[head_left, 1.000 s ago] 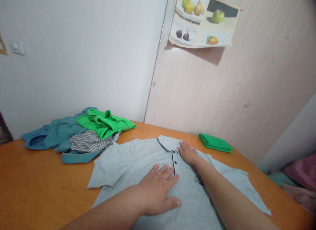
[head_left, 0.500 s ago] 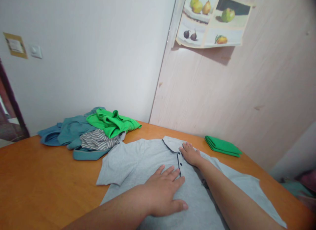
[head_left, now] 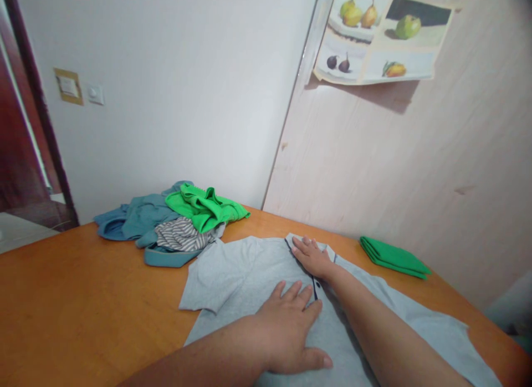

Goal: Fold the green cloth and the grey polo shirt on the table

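Here, a grey polo shirt (head_left: 249, 270) lay spread face up on the orange worktop (head_left: 83, 298), collar toward the far edge and body running down to the near edge. The left hand (head_left: 291, 331) lay flat on the chest of the shirt, palm down, fingers open and a little spread, thumb out to the side, gripping nothing. The right hand (head_left: 311, 256) rested farther up, flat on the collar by the dark-trimmed placket, fingers straight, likewise gripping nothing. Its forearm lay along the shirt toward the near right corner. The two hands were apart, one behind the other.

One short sleeve stuck out toward the left edge. Just beside it, by the far edge, sat a loose heap (head_left: 174, 226) of blue, striped and bright green clothes. A folded green cloth (head_left: 393, 256) lay at the far right edge, near the shirt's other shoulder but clear of it. A fruit poster (head_left: 380, 40) hung on the pale wood panel behind, and a switch (head_left: 95, 93) sat on the white wall.
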The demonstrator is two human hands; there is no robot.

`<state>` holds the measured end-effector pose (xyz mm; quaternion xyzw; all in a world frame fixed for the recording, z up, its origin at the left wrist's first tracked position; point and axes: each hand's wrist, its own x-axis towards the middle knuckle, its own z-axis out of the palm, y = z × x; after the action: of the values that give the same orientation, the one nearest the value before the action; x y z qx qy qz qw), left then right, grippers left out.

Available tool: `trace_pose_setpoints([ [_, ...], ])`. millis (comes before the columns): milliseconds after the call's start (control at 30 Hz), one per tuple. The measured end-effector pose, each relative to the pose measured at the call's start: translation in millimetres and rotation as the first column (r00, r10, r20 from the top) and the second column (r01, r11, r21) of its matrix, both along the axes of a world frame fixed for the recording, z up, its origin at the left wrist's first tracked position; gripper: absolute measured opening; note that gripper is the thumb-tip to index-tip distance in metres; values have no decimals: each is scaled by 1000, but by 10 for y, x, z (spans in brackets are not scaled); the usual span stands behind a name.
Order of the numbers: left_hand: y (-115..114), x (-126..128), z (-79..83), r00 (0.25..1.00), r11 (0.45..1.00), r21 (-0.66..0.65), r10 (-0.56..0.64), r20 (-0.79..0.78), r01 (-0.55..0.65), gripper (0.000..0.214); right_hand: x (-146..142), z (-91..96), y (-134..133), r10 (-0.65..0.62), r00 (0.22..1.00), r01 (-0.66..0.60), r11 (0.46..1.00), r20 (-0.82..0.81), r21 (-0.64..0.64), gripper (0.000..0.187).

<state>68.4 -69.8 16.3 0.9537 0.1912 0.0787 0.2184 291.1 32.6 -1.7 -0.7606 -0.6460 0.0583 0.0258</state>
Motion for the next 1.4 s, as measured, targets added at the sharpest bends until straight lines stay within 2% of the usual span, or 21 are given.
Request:
trace_pose_setpoints([
  [400,-21,-21,38,997,998,-32,43,-69,-45,98,-43,-75,113,-33,999,33,999,-17,1,67],
  [633,-11,-17,-16,997,999,-2,51,-56,-51,97,73,-2,36,-56,992,70,990,-116,119,71],
  [800,49,18,-70,998,996,53,66,-24,-64,88,329,105,-198,-102,979,144,958,-176,249,74],
  [900,149,46,-81,986,979,114,166,26,-168,70,514,126,-417,-154,969,206,936,-195,284,77],
  [1067,395,36,-85,928,904,208,363,87,-373,55,782,75,-719,-267,951,302,908,-157,289,74],
  [1200,535,-1,-128,898,862,256,436,65,-437,56,926,-21,-880,-331,941,338,907,-74,252,69],
  [1400,585,-47,-205,885,865,246,462,-51,-437,79,1000,-239,-1036,-388,921,374,910,46,176,70],
])
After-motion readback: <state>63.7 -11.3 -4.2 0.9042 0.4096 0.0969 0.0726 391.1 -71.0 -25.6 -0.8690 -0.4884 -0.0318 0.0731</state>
